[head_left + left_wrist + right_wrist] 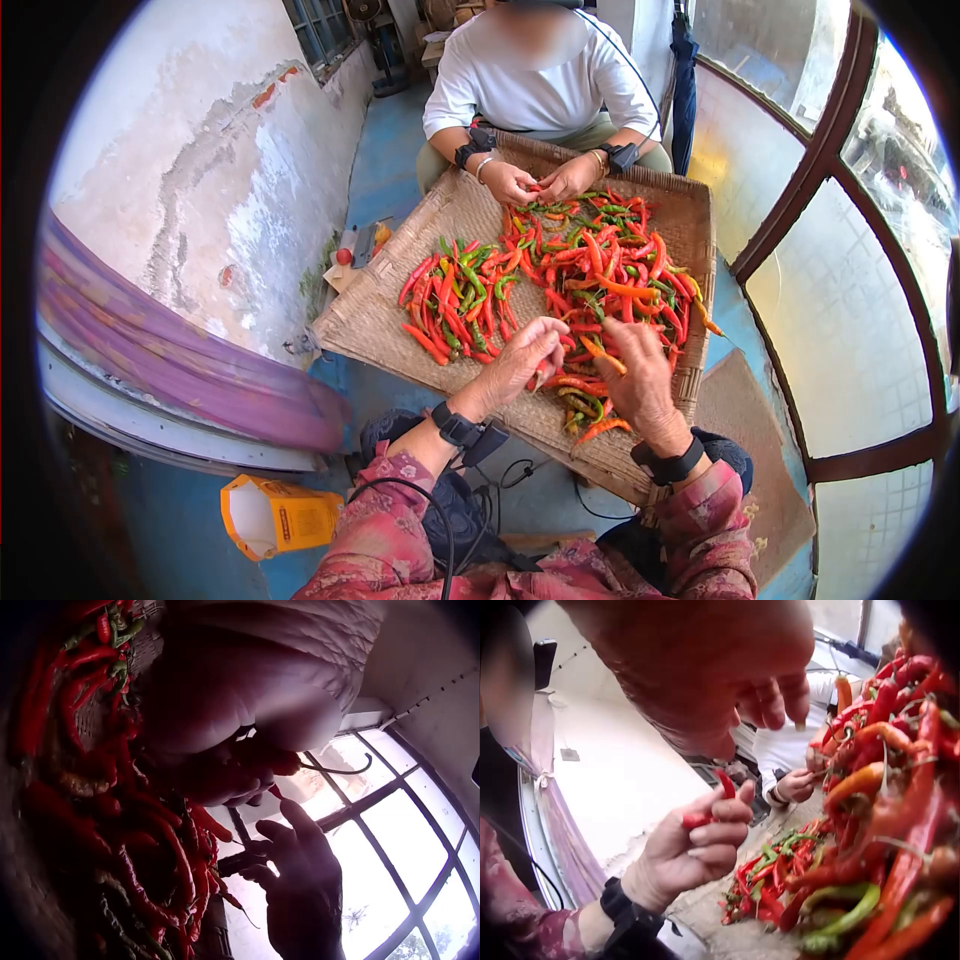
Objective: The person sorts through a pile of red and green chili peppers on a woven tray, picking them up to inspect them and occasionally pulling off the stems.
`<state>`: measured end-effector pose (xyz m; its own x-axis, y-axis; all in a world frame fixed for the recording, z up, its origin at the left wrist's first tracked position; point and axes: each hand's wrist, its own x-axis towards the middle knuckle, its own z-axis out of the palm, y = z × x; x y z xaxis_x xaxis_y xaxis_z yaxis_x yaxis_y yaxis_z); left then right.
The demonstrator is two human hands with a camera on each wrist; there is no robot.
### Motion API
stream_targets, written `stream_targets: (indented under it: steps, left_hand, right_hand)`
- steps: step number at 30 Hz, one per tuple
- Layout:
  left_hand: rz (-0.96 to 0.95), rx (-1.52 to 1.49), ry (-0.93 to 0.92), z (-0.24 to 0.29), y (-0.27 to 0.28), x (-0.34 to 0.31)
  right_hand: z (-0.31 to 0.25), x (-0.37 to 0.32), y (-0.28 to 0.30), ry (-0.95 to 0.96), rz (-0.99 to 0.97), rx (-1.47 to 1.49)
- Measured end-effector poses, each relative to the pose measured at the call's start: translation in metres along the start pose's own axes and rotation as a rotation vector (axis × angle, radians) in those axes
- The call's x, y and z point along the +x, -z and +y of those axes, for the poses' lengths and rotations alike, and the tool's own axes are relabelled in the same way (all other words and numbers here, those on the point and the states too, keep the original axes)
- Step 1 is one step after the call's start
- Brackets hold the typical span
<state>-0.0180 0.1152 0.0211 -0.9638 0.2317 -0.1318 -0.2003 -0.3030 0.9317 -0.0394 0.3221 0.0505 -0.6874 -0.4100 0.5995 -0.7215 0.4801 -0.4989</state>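
Observation:
My left hand (518,368) grips red chili peppers (727,784) over the near side of a woven tray (410,345). Two red ends stick out from its curled fingers in the right wrist view, and a thin curved stem (341,769) pokes out beside the thumb in the left wrist view. My right hand (645,385) hovers with loose fingers at the near right of the big chili pile (600,265), holding nothing. An orange chili (603,354) overlaps its fingertips in the head view. A smaller heap of red and green chilies (455,300) lies on the tray's left part.
Across the tray a person in a white shirt (535,75) holds a chili with both hands (540,182). An orange bag (285,515) sits on the floor at the lower left. A purple curtain (190,340) hangs left, framed windows (830,240) stand right, and cables run near my knees.

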Motion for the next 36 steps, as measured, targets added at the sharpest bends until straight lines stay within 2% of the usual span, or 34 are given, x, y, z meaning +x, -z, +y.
stream_targets:
  steps: [1, 3, 4, 5, 6, 7, 9, 10, 11, 13, 15, 17, 19, 22, 24, 25, 26, 27, 28, 29, 31, 32, 33, 34, 36]
  left_hand:
    - [-0.092, 0.09, 0.025, 0.005, -0.005, -0.003]
    - [-0.101, 0.203, -0.013, 0.0, -0.017, -0.003]
    - [-0.111, 0.271, -0.059, -0.003, -0.02, -0.004]
    - [-0.12, 0.339, -0.104, -0.004, -0.022, -0.004]
    - [-0.153, 0.385, -0.052, -0.002, -0.016, -0.005]
    - [-0.148, 0.382, -0.051, -0.004, -0.017, -0.006]
    - [-0.011, 0.627, -0.252, -0.008, -0.021, -0.005]
    - [0.033, 0.71, -0.185, -0.007, -0.019, -0.007]
    - [0.034, 0.708, -0.187, -0.009, -0.021, -0.007]
    - [0.068, 0.629, -0.433, -0.014, -0.028, -0.014]
    - [0.074, 0.614, -0.396, -0.014, -0.028, -0.016]
    - [0.02, 0.694, -0.481, -0.014, -0.027, -0.016]
    - [0.024, 0.739, -0.459, -0.017, -0.025, -0.013]
    - [0.136, 0.616, -0.469, -0.015, -0.032, -0.014]
    - [0.182, 0.619, -0.347, -0.006, -0.018, -0.006]
    - [0.22, 0.581, -0.325, 0.001, -0.015, -0.005]
    - [0.253, 0.551, -0.358, 0.0, -0.008, -0.001]
    - [0.266, 0.59, -0.404, -0.004, 0.006, 0.003]
    - [0.378, 0.531, -0.451, -0.006, 0.008, 0.006]
    - [0.421, 0.365, -0.34, 0.005, 0.012, 0.004]
    - [0.467, 0.199, -0.395, 0.009, 0.025, 0.009]
    - [0.467, 0.273, -0.335, 0.006, 0.032, 0.009]
    - [0.462, 0.351, -0.292, 0.007, 0.037, 0.011]
    - [0.467, 0.35, -0.286, 0.003, 0.038, 0.009]
    - [0.286, 1.016, -0.295, -0.011, 0.036, 0.012]
  right_hand:
    - [-0.008, -0.003, -0.005, 0.011, -0.047, 0.042]
    - [-0.004, -0.015, -0.017, -0.113, -0.318, 0.206]
    - [-0.005, -0.019, -0.019, -0.112, -0.32, 0.204]
    - [-0.007, -0.021, -0.021, -0.217, -0.341, 0.336]
    - [-0.011, -0.021, -0.022, -0.322, -0.364, 0.469]
    - [-0.014, -0.018, -0.019, -0.321, -0.37, 0.47]
    - [-0.021, -0.011, -0.01, -0.359, -0.356, 0.51]
    - [-0.013, -0.022, -0.029, -0.454, -0.277, 0.793]
    - [-0.01, -0.025, -0.029, -0.454, -0.279, 0.79]
    - [-0.016, -0.029, -0.023, -0.579, -0.591, 0.935]
    - [-0.016, -0.035, -0.028, -0.535, -0.55, 0.932]
    - [-0.011, -0.043, -0.031, -0.722, -0.645, 1.139]
    - [-0.01, -0.038, -0.029, -0.705, -0.666, 1.094]
    - [-0.008, -0.034, -0.027, -0.685, -0.704, 1.016]
    - [-0.002, -0.029, -0.03, -0.522, -0.708, 0.749]
    - [-0.01, -0.023, -0.024, -0.535, -0.695, 0.669]
    - [-0.009, -0.025, -0.026, -0.475, -0.563, 0.653]
    - [0.004, -0.029, -0.031, -0.417, -0.523, 0.675]
    - [-0.001, -0.018, -0.016, -0.383, -0.563, 0.534]
    - [-0.003, -0.014, -0.01, -0.444, -0.558, 0.39]
    - [0.006, -0.011, -0.009, -0.331, -0.279, 0.3]
    - [0.01, -0.004, 0.001, -0.421, -0.303, 0.328]
    - [0.019, -0.001, 0.001, -0.464, -0.208, 0.382]
    - [0.022, 0.007, 0.006, -0.426, -0.111, 0.369]
    - [0.031, 0.015, 0.012, -0.428, -0.005, 0.028]
